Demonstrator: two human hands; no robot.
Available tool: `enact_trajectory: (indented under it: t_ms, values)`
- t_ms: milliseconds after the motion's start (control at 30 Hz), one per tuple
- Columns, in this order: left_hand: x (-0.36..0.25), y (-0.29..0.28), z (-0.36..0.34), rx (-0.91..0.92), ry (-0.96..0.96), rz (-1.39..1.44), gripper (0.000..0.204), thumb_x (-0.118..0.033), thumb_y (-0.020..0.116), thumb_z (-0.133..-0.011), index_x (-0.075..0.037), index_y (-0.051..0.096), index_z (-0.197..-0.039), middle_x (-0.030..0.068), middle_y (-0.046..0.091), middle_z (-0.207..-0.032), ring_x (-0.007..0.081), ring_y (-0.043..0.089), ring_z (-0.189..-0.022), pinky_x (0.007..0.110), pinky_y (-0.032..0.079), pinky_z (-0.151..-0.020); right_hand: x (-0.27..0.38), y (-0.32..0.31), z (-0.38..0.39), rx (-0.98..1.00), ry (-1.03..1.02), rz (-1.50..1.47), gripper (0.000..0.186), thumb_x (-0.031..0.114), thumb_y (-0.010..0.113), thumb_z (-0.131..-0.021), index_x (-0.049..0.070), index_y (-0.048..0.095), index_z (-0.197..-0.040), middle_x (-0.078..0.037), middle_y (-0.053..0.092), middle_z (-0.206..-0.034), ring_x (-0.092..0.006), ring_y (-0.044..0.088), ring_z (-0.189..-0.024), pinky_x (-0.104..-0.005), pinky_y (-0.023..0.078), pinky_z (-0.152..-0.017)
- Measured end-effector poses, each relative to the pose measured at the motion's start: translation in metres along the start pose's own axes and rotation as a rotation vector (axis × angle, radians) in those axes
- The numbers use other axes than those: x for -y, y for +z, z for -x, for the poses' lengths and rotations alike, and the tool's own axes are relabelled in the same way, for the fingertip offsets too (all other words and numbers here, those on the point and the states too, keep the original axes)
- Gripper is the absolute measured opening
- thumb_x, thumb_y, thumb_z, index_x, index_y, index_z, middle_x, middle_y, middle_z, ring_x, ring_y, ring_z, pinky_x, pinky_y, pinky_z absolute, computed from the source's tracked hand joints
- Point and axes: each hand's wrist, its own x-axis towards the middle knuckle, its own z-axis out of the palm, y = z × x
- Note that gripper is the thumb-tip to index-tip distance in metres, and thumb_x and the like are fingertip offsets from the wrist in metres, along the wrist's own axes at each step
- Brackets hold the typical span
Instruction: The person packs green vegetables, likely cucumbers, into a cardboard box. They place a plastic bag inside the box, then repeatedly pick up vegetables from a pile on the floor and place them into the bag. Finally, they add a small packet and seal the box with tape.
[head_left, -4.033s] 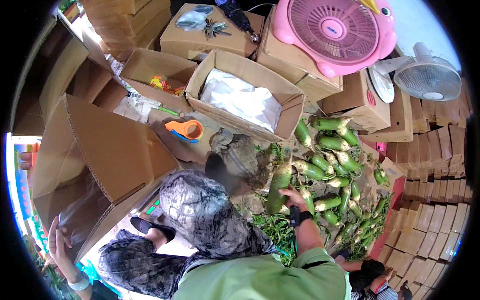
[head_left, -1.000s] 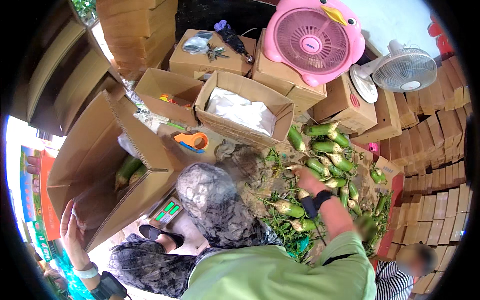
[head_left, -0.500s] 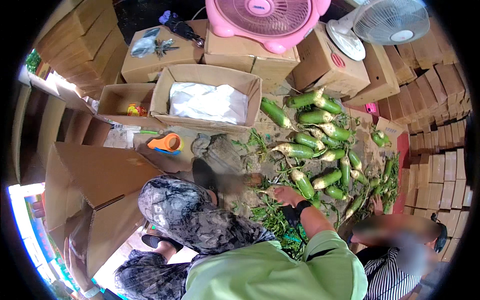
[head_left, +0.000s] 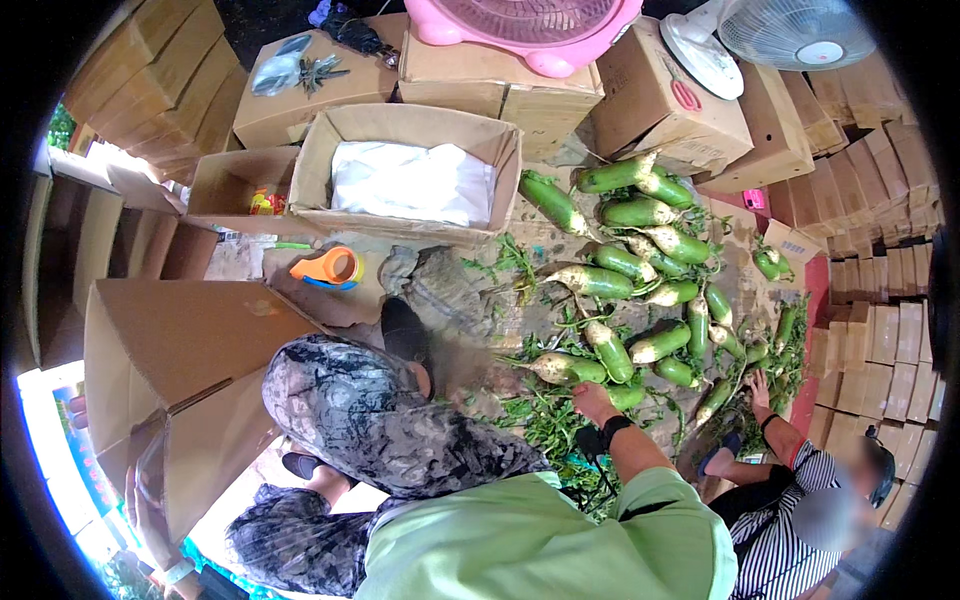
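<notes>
Long green radishes with pale root ends [head_left: 564,368] lie in a loose group on soiled cardboard. My right hand [head_left: 595,403], a dark band at its wrist, is low among them with curled fingers. It sits between that radish and another green radish [head_left: 627,397]; what the fingers grip, if anything, I cannot make out. Cut leaves [head_left: 545,425] are spread below this hand. Far to the left, my left hand [head_left: 148,515] is against the side of a big tilted cardboard box [head_left: 200,330], its fingers partly blurred and seeming to hold the edge.
An open carton [head_left: 310,170] with white sheeting stands ahead, beside a smaller carton [head_left: 235,185]. An orange tape dispenser [head_left: 328,266] lies before them. A pink fan [head_left: 520,30] and a white fan [head_left: 800,40] stand behind. At right another person's hand [head_left: 758,392] reaches into leaves; boxes [head_left: 885,350] are stacked behind.
My right hand has moved slightly right and nearer to me, off the radish it was on, which now shows in full. The other person leans back a little. My left hand stays by the box.
</notes>
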Motion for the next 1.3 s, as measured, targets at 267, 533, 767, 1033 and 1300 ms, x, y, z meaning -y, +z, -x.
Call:
enact_trajectory:
  t_ms: [267, 533, 767, 1033, 1300]
  values:
    - [0.003, -0.019, 0.001, -0.137, -0.063, -0.137, 0.044, -0.019, 0.047, -0.092, 0.001, 0.039, -0.131, 0.0135, 0.047, -0.124, 0.0173, 0.043, -0.115, 0.027, 0.034, -0.097, 0.143, -0.027, 0.065, 0.169, 0.156, -0.317, 0.018, 0.013, 0.058, -0.075, 0.004, 0.061, -0.091, -0.009, 0.063, -0.079, -0.0222, 0.062, -0.077, -0.0352, 0.049, -0.071]
    - [0.005, -0.022, -0.002, -0.060, 0.027, -0.127, 0.046, -0.020, 0.046, -0.092, 0.001, 0.037, -0.132, 0.0141, 0.045, -0.128, 0.0204, 0.043, -0.118, 0.029, 0.036, -0.097, 0.200, -0.037, -0.004, -0.282, -0.330, 0.235, 0.019, 0.008, 0.053, -0.076, 0.009, 0.063, -0.092, -0.017, 0.061, -0.098, -0.0325, 0.057, -0.093, -0.0395, 0.047, -0.079]
    - [0.011, -0.037, -0.005, -0.031, 0.020, -0.097, 0.048, -0.019, 0.046, -0.091, 0.001, 0.035, -0.133, 0.0138, 0.044, -0.131, 0.0213, 0.045, -0.118, 0.028, 0.040, -0.093, 0.244, -0.114, -0.090, -0.582, -0.387, 0.023, 0.022, 0.012, 0.051, -0.078, 0.008, 0.065, -0.094, -0.020, 0.063, -0.091, -0.0355, 0.060, -0.085, -0.0417, 0.049, -0.073]
    - [0.002, -0.003, -0.005, -0.126, -0.019, -0.086, 0.048, -0.017, 0.048, -0.090, 0.001, 0.035, -0.133, 0.0130, 0.043, -0.132, 0.0201, 0.046, -0.116, 0.025, 0.044, -0.086, 0.327, -0.136, -0.147, -0.715, -0.387, 0.151, 0.018, 0.019, 0.058, -0.075, 0.008, 0.065, -0.087, -0.017, 0.064, -0.086, -0.0319, 0.062, -0.082, -0.0398, 0.049, -0.073]
    - [-0.012, 0.002, 0.006, -0.195, -0.078, -0.114, 0.047, -0.014, 0.049, -0.089, 0.002, 0.036, -0.131, 0.0129, 0.043, -0.132, 0.0221, 0.046, -0.118, 0.031, 0.042, -0.093, 0.417, -0.149, -0.178, -0.579, -0.469, 0.596, 0.025, 0.015, 0.048, -0.082, 0.007, 0.056, -0.104, -0.015, 0.054, -0.108, -0.0322, 0.057, -0.096, -0.0409, 0.049, -0.078]
